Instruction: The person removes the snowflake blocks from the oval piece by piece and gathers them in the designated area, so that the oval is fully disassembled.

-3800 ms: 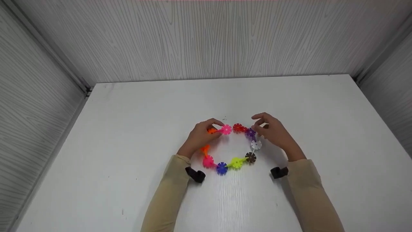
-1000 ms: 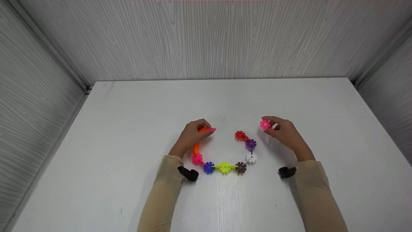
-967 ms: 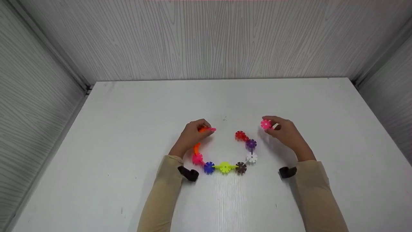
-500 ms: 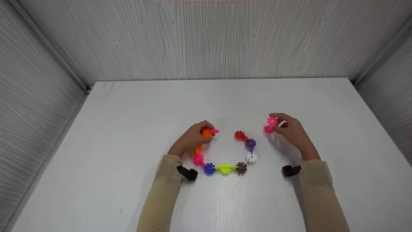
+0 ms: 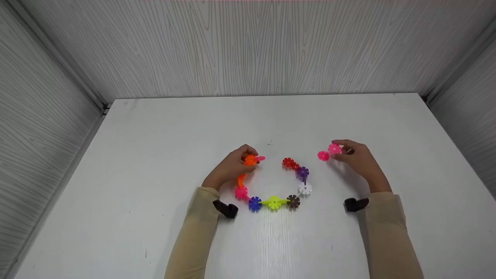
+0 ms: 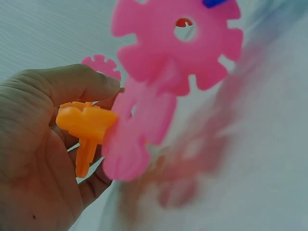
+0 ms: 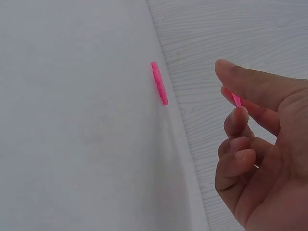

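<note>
Wood-grain panels (image 5: 255,46) at back + sides, white tabletop (image 5: 97,217) below. Clock per head view, 12 = away from person. Tan sleeves (image 5: 391,232) come in from approx 6, blk wrist units (image 5: 226,209) at the cuffs.

L hand (image 5: 232,166) at ring's 10, fingers clamped on the orange pc (image 5: 250,160). R hand (image 5: 360,161) out past ring's 2, thumb + finger pinching the held pink disc (image 5: 334,148), other fingers curled.

Chain (image 5: 274,202) of notched discs sits mid-tabletop as an open ring, gap at 12. Key relation: pink tip (image 5: 261,158), beyond the L fingers, has its long axis approx 9–3 and points at the red pcs (image 5: 288,163), ring's 1. Near, not touching. L hand is nearer to the red end; from R fingers it's approx 8–9, well apart.

Rest of ring, cw: purple disc (image 5: 302,173) 2–3, white disc (image 5: 305,188) 3–4, brown disc (image 5: 293,201) 5, yellow-green 6, blue disc (image 5: 255,204) 7, lower pink disc (image 5: 241,192) 8, lower orange pc (image 5: 240,181) 9. Joint behind L hand hidden, can't tell.

Loose pink disc (image 5: 323,155): 8 from R fingers, just beside; R wrist cam shows it edge-on, apart from them. No containers in view.
</note>
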Demonstrator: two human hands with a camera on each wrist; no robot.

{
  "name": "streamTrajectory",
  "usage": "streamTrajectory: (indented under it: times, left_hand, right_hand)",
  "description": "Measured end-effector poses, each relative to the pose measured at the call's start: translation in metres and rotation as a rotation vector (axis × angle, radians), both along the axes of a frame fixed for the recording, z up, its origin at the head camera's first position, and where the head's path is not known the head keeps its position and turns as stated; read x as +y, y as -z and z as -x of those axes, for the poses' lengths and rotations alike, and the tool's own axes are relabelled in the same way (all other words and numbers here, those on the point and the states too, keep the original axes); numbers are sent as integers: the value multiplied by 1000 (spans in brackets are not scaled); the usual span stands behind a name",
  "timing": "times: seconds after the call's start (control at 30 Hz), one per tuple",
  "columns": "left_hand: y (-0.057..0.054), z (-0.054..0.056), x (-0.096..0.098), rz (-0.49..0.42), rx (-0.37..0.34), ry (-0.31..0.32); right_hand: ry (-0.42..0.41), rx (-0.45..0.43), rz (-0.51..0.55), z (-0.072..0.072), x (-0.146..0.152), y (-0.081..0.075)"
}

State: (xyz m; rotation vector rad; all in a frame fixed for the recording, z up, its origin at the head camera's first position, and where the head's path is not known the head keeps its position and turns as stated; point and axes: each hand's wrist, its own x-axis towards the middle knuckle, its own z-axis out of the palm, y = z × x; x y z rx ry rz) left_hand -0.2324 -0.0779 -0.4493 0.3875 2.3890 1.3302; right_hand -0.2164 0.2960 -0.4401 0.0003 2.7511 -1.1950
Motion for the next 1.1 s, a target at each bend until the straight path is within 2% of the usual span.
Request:
streamTrajectory:
  times: [0.13,0.37,0.8,1.1]
  left_hand:
    - [0,0,0,11,13,9]
    - [2,0,-1,-5,35,6]
    - [2,2,-3,-42,-10,-40]
    - [5,2,-5,-35,41,-33]
  right_hand:
    - [20,-33,-12,0,4,2]
    - [-12,-77,-22,-1,7,4]
    - [-1,-125,-83,0,11,13]
    - [-5,-156,-131,-2,7,14]
